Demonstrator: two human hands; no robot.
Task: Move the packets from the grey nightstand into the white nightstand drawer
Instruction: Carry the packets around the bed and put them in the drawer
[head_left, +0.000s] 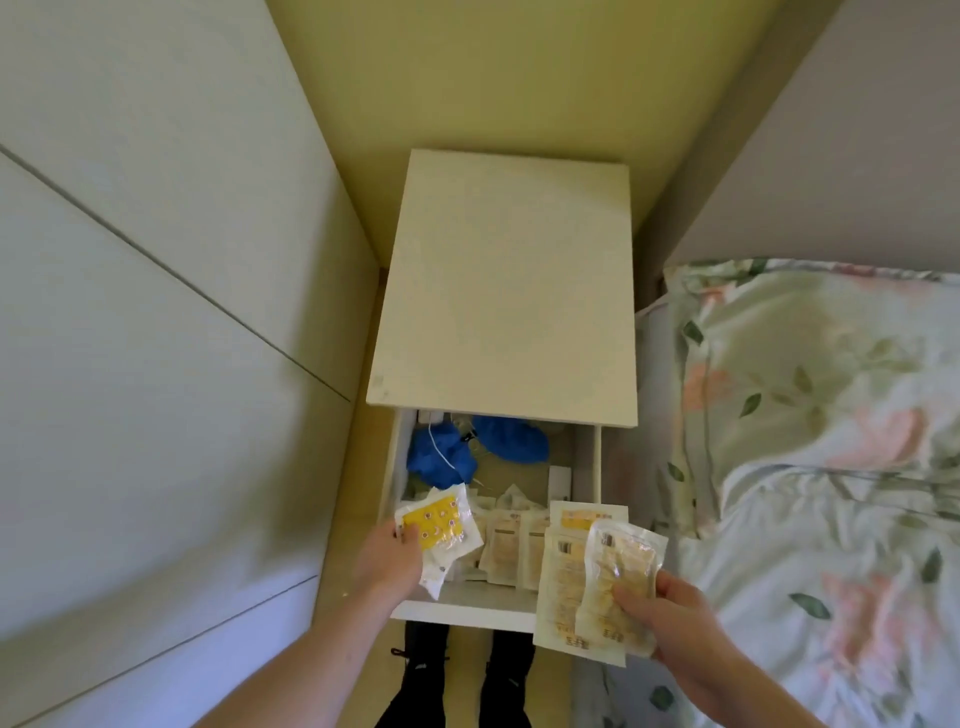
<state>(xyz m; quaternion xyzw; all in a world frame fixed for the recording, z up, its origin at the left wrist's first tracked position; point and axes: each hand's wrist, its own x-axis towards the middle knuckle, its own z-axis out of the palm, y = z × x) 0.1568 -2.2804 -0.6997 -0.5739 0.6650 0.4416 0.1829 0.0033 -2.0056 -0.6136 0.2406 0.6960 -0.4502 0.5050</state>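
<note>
In the head view, the white nightstand (501, 291) is seen from above with its drawer (467, 605) pulled open toward the person. A yellow-printed packet (440, 530) is pinched at its lower left edge by the left hand (390, 558) and held over the drawer's front left corner. A fanned stack of pale packets (592, 577) is gripped by the right hand (670, 616), thumb on top, partly over the drawer's right front corner and beside the bed (821, 467). More packets (511, 535) already lie inside the drawer, in front of blue cloth (441, 457).

The placing step is judged to be in hand. Next, the left fingers need to be loosened so the yellow packet drops flat, then the stack is to be brought over the opening and lowered in. The grey nightstand is not in view.
</note>
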